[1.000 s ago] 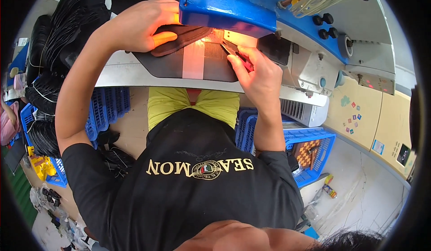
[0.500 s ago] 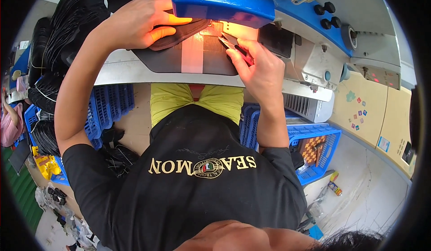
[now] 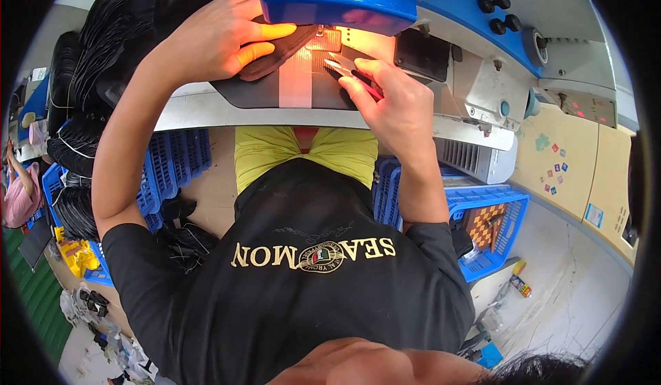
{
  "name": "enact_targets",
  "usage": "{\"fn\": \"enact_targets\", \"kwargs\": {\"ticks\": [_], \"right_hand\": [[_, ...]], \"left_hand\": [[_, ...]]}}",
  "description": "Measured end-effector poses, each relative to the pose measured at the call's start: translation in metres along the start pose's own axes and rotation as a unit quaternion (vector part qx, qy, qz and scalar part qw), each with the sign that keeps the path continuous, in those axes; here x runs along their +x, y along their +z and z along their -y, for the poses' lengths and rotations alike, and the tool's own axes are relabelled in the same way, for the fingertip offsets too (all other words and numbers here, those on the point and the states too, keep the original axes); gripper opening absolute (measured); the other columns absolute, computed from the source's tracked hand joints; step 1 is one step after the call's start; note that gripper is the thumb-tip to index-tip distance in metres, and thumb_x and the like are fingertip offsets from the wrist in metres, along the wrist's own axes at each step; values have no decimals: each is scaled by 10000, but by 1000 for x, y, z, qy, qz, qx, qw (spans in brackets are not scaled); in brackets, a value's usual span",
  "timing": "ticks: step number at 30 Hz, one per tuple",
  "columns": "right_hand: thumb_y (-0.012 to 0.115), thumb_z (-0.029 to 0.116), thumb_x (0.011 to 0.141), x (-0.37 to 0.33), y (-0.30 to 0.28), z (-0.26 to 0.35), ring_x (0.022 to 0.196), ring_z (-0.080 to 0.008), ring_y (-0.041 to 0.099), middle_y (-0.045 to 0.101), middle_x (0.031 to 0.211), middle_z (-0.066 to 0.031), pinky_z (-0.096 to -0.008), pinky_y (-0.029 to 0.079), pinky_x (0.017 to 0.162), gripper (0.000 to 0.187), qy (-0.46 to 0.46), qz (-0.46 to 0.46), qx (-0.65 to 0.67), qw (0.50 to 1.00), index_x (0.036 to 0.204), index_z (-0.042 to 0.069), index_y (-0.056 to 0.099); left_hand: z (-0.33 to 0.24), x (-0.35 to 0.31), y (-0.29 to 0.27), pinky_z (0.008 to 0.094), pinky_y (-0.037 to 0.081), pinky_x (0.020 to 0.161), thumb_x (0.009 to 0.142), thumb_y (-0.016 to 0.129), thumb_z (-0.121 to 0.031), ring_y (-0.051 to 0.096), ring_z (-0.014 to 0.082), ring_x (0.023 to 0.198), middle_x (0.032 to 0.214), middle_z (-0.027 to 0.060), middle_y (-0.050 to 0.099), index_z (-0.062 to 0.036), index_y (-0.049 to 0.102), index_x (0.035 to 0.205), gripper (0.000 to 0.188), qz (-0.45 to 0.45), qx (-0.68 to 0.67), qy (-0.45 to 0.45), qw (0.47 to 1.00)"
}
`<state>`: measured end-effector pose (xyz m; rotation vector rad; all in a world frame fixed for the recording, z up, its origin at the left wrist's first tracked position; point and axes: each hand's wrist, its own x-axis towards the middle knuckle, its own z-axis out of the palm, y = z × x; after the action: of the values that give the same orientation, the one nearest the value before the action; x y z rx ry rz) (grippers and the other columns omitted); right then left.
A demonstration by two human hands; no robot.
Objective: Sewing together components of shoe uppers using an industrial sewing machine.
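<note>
My left hand point(image 3: 224, 37) lies over a dark curved piece of material point(image 3: 286, 53) on the machine bed, its thumb and index finger stretched apart on top and orange in the lamp light. Beneath the blue sewing machine head point(image 3: 337, 3), the piece's right tip lies beside the lit metal plate point(image 3: 330, 39). Its other fingers reach partly behind the head. My right hand point(image 3: 396, 96) grips thread snips point(image 3: 354, 74) with pointed silver blades and a red and black handle. The blade tips are just above the ribbed plate, right of the dark piece.
Stacks of black pieces point(image 3: 113, 37) rise at the left of the machine. Blue plastic crates stand below, one at the right point(image 3: 492, 247) holding a checkered board. A white metal table edge point(image 3: 206, 120) runs before my lap. Far left, another person in pink point(image 3: 22, 195) sits.
My right hand and the snips have shifted slightly left, and the blade tips are closer to the dark piece. My left hand stays on the piece. The whole view has shifted a little.
</note>
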<state>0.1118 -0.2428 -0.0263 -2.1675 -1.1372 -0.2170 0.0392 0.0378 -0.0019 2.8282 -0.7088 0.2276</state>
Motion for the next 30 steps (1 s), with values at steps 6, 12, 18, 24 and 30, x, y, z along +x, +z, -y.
{"fn": "enact_targets", "kwargs": {"ticks": [6, 12, 18, 24, 30], "right_hand": [[812, 231, 784, 1, 0, 9, 597, -229, 654, 691, 765, -87, -323, 508, 536, 266, -2, 36, -9, 999, 941, 61, 680], [797, 256, 794, 3, 2, 14, 566, -231, 631, 668, 720, -73, -333, 481, 509, 265, -15, 50, 4, 999, 931, 64, 676], [791, 265, 797, 4, 2, 15, 563, -232, 628, 664, 707, -65, -338, 469, 497, 256, -25, 50, -7, 998, 925, 72, 681], [786, 252, 803, 6, 4, 11, 546, -229, 621, 657, 678, -56, -338, 463, 493, 221, -26, 48, -32, 998, 926, 98, 686], [783, 228, 807, 7, 6, 8, 560, -238, 629, 668, 695, -65, -335, 475, 505, 191, -28, 46, -48, 997, 920, 108, 688]], "left_hand": [[-22, -3, 8, 392, 432, 936, 873, 664, -200, 536, 293, 1091, 1145, 97, 613, -53, 673, 1187, 347, -34, 30, -47, 998], [-42, -1, 15, 405, 434, 956, 868, 663, -236, 531, 306, 1093, 1157, 105, 610, -40, 630, 1217, 402, -61, 53, -68, 994], [-54, 6, 18, 410, 461, 927, 841, 685, -210, 557, 315, 1064, 1152, 118, 612, 3, 612, 1207, 430, -69, 30, -108, 991], [-60, 5, 15, 415, 492, 891, 823, 689, -160, 599, 314, 1006, 1148, 128, 626, 22, 599, 1200, 428, -49, 7, -139, 989], [-51, 3, 7, 395, 466, 940, 819, 667, -139, 601, 293, 988, 1185, 118, 632, -9, 603, 1242, 447, 12, 44, -112, 993]]}}
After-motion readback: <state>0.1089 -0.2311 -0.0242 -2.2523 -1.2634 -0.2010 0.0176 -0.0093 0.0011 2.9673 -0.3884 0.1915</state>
